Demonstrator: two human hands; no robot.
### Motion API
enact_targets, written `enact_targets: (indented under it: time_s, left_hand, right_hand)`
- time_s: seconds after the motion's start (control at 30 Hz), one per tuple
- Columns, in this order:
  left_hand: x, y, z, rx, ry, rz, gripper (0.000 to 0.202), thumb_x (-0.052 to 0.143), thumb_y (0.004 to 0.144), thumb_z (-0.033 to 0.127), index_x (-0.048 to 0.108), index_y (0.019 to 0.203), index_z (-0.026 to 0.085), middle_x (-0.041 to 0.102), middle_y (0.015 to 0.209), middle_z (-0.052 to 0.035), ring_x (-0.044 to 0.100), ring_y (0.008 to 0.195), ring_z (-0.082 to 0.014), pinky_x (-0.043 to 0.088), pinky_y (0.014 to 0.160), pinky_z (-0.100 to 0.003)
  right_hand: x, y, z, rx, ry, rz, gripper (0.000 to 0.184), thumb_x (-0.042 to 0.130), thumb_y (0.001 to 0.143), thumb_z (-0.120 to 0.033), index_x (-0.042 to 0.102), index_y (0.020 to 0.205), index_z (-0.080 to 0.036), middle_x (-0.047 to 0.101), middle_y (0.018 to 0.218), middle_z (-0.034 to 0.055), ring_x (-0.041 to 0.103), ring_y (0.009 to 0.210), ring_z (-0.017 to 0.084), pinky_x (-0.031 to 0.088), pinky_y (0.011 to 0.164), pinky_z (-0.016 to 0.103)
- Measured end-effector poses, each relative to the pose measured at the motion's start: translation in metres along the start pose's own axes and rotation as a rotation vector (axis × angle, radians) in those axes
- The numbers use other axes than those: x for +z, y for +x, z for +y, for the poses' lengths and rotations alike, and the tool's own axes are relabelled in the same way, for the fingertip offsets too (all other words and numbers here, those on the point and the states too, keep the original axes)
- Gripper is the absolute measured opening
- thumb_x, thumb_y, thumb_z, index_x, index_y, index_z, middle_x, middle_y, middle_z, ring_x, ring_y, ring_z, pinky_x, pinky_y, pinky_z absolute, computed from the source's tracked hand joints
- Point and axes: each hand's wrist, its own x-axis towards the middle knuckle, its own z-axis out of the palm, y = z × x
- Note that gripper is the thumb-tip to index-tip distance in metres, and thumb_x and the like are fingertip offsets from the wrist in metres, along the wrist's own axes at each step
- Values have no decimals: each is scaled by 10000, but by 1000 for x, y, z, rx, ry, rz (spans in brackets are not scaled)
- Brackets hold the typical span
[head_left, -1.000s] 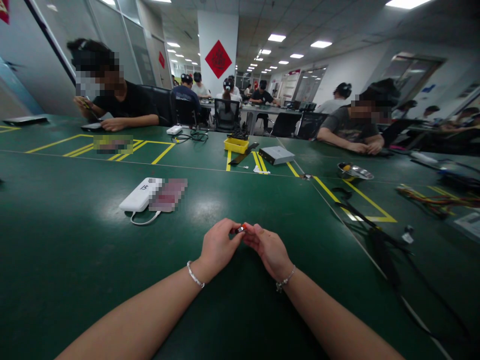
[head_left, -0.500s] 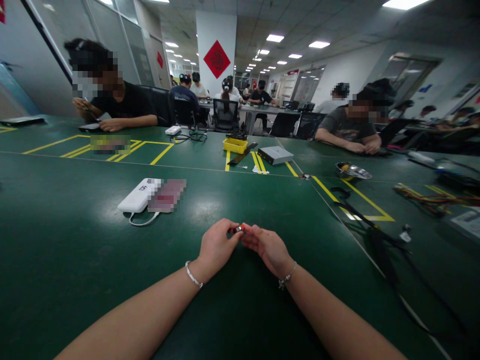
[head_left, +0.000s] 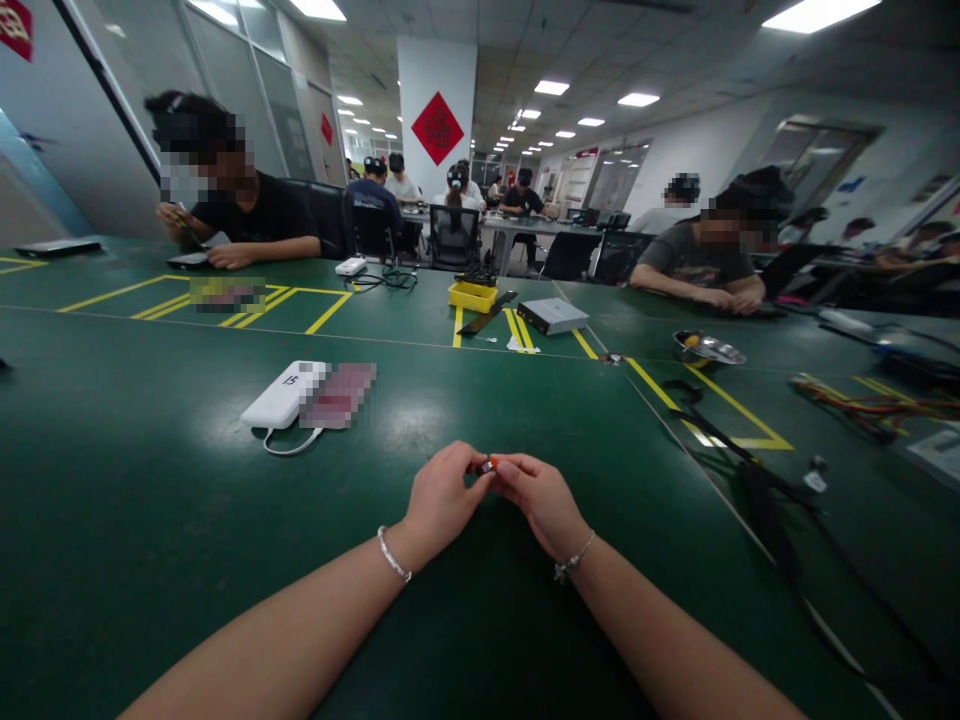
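A small orange and silver piece (head_left: 489, 465), too small to make out its kind, is pinched between my two hands over the green table (head_left: 300, 530). My left hand (head_left: 442, 490) is closed, thumb and forefinger on the piece's left end. From the other side my right hand (head_left: 536, 498) also grips it, its thumb and fingertips pressed together at the orange end. The fingers cover most of the piece. Both hands are low above the tabletop, fingertips nearly meeting.
A white power bank (head_left: 283, 395) is cabled to a blurred flat item. Farther off are a yellow bin (head_left: 473, 297), a grey box (head_left: 553, 316) and a metal bowl (head_left: 709, 348). Black cables (head_left: 757, 480) lie at the right. Co-workers sit across the table.
My right thumb and fingers have closed in on the orange end of the piece; before, they were more outstretched. The whole view has shifted slightly.
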Motion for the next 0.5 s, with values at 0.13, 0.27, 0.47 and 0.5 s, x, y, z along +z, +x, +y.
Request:
enact_targets:
  time_s: [0.13,0.27,0.47,0.5]
  left_hand:
    - [2,1,0,52,-31,-74,137,553,727,259,526,847,200,564,812,-4,526,771,-150,423,679,-276]
    - [2,3,-5,61,-21,-86,298,569,710,245,492,995,199,560,972,-38,511,925,-188,408,822,-341]
    - [0,4,-13,-16,92,-136,269,527,717,212,499,985,199,539,1023,-54,468,1013,-212,358,881,-382]
    - [0,3,-13,-15,101,-151,266,526,715,212,501,980,200,536,1033,-53,461,1023,-211,350,887,-380]
  right_hand:
    - [-5,7,-3,-83,-182,54,204,654,608,-303,609,737,-151,643,732,32,570,695,147,432,679,294]
    - [-45,19,-27,-220,-595,317,201,561,663,-337,591,757,-163,629,703,25,562,664,151,421,638,284]
    - [-151,18,-58,-65,-1294,846,279,434,725,-362,614,861,-197,633,797,63,554,687,196,383,582,295]
    - [-164,16,-58,-16,-1331,885,288,423,730,-361,618,873,-205,634,812,67,555,695,203,382,578,296]
